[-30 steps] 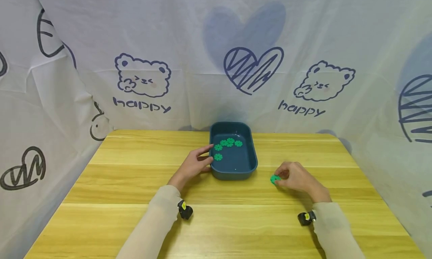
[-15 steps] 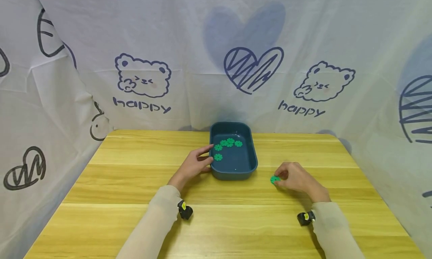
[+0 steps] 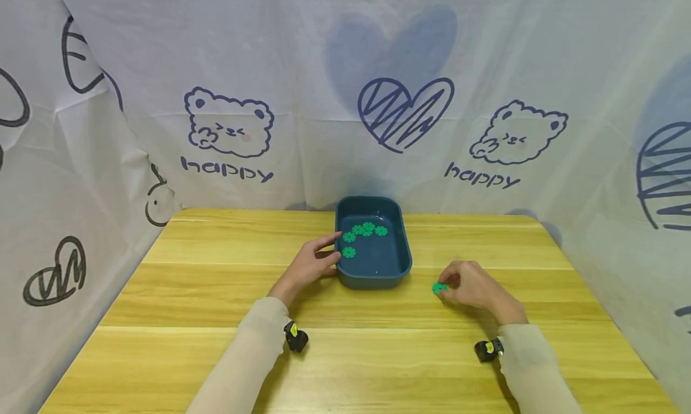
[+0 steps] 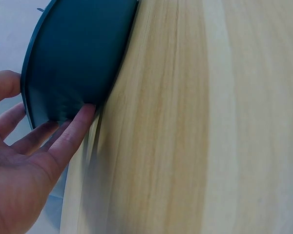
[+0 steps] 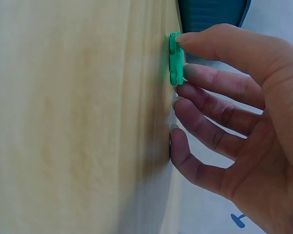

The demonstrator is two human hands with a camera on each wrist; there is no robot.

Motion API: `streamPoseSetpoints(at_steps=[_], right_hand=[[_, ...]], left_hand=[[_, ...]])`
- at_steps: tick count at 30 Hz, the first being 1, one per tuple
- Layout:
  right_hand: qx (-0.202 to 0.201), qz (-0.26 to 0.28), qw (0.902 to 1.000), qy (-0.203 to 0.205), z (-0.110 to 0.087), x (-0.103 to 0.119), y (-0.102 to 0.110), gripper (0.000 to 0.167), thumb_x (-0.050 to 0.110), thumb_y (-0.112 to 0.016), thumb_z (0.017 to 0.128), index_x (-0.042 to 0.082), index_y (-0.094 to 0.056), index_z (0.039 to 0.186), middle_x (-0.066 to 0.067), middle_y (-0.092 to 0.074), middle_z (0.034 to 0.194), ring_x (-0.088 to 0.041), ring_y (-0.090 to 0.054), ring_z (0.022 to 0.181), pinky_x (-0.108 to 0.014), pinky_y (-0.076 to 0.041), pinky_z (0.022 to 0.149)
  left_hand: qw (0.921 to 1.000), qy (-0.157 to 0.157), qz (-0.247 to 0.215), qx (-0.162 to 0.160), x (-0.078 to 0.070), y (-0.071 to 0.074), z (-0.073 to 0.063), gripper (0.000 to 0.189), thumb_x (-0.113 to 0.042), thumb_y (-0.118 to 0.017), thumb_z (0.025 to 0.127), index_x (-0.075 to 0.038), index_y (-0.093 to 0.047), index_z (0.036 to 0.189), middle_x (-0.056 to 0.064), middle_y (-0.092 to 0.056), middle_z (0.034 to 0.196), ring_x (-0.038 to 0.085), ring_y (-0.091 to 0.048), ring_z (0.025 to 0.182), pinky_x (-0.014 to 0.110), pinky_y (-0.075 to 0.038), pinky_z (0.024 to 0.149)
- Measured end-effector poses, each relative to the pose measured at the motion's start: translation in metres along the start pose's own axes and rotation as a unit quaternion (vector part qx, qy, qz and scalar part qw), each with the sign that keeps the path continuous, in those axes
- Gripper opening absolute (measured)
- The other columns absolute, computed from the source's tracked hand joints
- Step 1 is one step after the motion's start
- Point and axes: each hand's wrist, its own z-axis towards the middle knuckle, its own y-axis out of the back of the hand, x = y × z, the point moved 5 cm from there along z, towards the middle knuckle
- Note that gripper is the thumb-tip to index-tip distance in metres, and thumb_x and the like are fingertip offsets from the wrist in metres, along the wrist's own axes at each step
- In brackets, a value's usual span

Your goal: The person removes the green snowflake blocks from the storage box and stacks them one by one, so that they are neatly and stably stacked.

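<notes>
A dark blue-green plastic basin [image 3: 376, 276] stands at the back middle of the table. Several green snowflake building discs [image 3: 349, 252] lie in its left and far part. My left hand [image 3: 310, 263] rests against the basin's left wall with its fingers spread; in the left wrist view the fingertips [image 4: 88, 109] touch the wall from outside. Right of the basin, my right hand [image 3: 471, 285] pinches a green snowflake disc [image 3: 438, 288] at the tabletop between thumb and index finger. Edge-on, this disc [image 5: 175, 61] shows two layers, perhaps two discs stacked. The other right fingers are bent near the wood.
The wooden table [image 3: 345, 354] has its back edge along a white cloth [image 3: 308, 138] printed with bears and hearts. More cloth hangs at the left and right sides. Small black cameras [image 3: 296, 337] sit at both wrists.
Both hands keep nearly the same places. The right hand and its disc shift very slightly; the discs in the basin lie as before.
</notes>
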Motion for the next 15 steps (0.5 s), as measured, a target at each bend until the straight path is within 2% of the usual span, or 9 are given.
streamPoseSetpoints(at_steps=[15], right_hand=[[0.001, 0.000, 1.0000, 0.000, -0.0003, -0.0008, -0.0008, 0.021, 0.021, -0.083, 0.087, 0.006, -0.077, 0.100, -0.005, -0.074, 0.096, -0.014, -0.068, 0.086, -0.032, -0.059, 0.078]], left_hand=[[0.9999, 0.010, 0.005, -0.006, 0.0006, -0.0004, -0.0003, 0.057, -0.010, -0.057, 0.105, -0.011, -0.041, 0.159, 0.018, -0.036, 0.166, 0.042, -0.052, 0.141, 0.047, -0.060, 0.100]])
